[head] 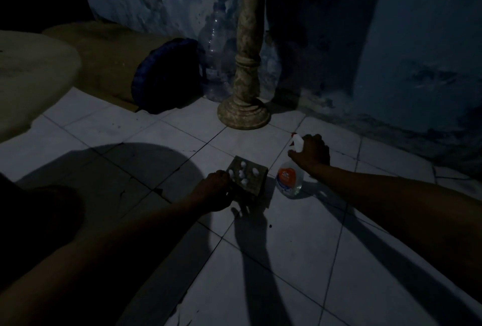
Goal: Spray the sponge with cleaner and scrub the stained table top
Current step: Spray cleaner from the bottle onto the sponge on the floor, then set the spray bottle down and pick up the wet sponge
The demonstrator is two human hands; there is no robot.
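A pale tiled floor (300,247) is carrying everything here. Near its centre a spray bottle (290,178) is standing upright, with a foam-dotted sponge (247,178) lying just beside it at nine o'clock. At twelve o'clock a stone pedestal (243,114) is standing, a clear plastic bottle (212,65) just behind it at eleven.

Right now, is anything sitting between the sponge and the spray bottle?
Nothing visible. The sponge, held by the left hand, sits beside the spray bottle gripped by the right hand, with only bare floor tile between.

Foam-dotted sponge (247,178) beside spray bottle (290,178)
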